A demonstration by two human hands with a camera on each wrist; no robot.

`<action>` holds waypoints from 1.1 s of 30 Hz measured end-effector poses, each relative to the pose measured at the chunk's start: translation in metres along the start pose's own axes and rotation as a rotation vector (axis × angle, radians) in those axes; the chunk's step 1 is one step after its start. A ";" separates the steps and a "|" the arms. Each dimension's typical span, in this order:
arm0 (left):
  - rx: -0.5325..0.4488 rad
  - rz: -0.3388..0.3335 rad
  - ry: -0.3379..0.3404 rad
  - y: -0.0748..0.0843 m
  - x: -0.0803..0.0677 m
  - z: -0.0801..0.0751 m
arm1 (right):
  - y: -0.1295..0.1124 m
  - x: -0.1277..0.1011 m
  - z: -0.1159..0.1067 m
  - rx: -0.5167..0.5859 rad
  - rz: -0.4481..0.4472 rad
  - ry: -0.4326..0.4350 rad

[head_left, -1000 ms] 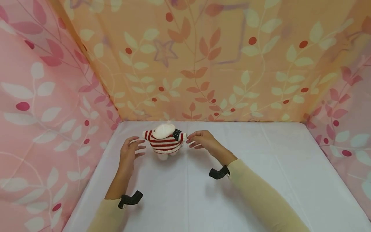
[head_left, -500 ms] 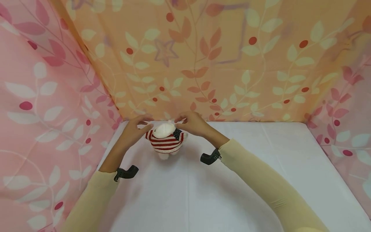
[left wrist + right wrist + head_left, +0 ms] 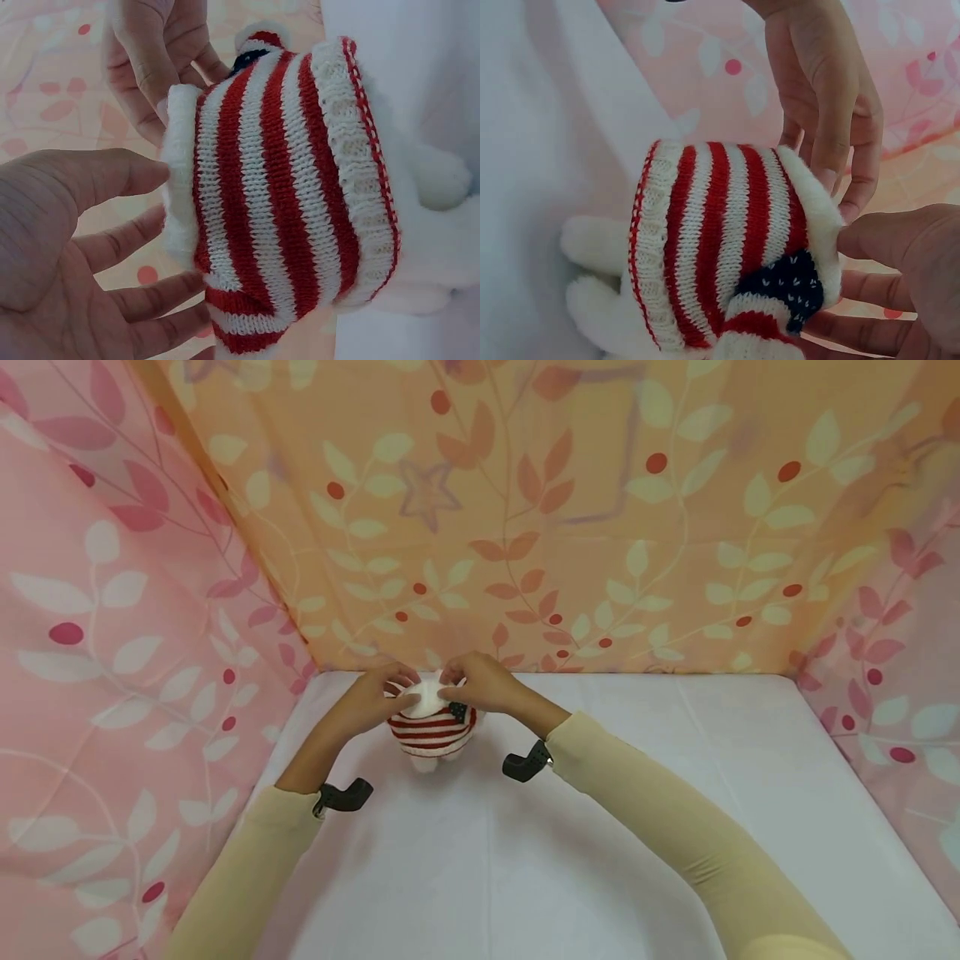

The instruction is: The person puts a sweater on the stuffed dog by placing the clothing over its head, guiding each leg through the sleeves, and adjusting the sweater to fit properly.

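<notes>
Fingers of the left hand and the right hand are clamped on the white top of a plush toy wearing a red-and-white striped knitted sweater with a dark blue patch, thumbs on its near side. The toy is upright near the far edge of a white-covered bench, between the hands and before an orange fabric wall printed with pale leaves.

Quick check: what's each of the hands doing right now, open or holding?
Left hand: closed, holding the plush toy by its white top.
Right hand: closed, holding it there too.
</notes>
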State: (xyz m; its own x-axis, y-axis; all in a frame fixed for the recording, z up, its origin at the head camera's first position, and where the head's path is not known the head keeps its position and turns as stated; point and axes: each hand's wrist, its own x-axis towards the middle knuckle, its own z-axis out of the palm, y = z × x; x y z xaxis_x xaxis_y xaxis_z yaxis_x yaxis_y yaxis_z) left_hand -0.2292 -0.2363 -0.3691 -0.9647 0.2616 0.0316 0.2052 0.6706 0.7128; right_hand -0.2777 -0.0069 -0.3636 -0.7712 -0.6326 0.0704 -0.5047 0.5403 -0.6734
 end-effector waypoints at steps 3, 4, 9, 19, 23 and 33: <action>0.013 -0.023 -0.026 0.003 -0.002 0.001 | -0.001 0.000 0.000 -0.033 -0.001 -0.018; 0.022 -0.029 -0.037 0.004 -0.003 0.001 | -0.001 0.000 0.000 -0.042 -0.003 -0.026; 0.116 -0.056 -0.088 0.010 -0.006 0.001 | -0.002 -0.002 0.001 -0.060 0.001 -0.063; 0.276 -0.094 -0.152 0.016 -0.010 0.001 | -0.007 -0.003 -0.002 -0.100 0.126 -0.200; 0.297 -0.087 -0.181 0.014 -0.010 0.004 | -0.010 -0.004 0.000 -0.079 0.225 -0.264; 0.195 -0.114 -0.252 0.006 -0.012 0.011 | -0.008 -0.011 0.007 0.047 0.326 -0.308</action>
State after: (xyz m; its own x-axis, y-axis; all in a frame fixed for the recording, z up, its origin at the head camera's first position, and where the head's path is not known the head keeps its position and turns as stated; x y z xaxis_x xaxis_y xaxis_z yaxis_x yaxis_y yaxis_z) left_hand -0.2145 -0.2273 -0.3729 -0.9171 0.3242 -0.2319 0.1495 0.8191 0.5538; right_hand -0.2628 -0.0076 -0.3642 -0.7324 -0.5726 -0.3685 -0.2305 0.7177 -0.6571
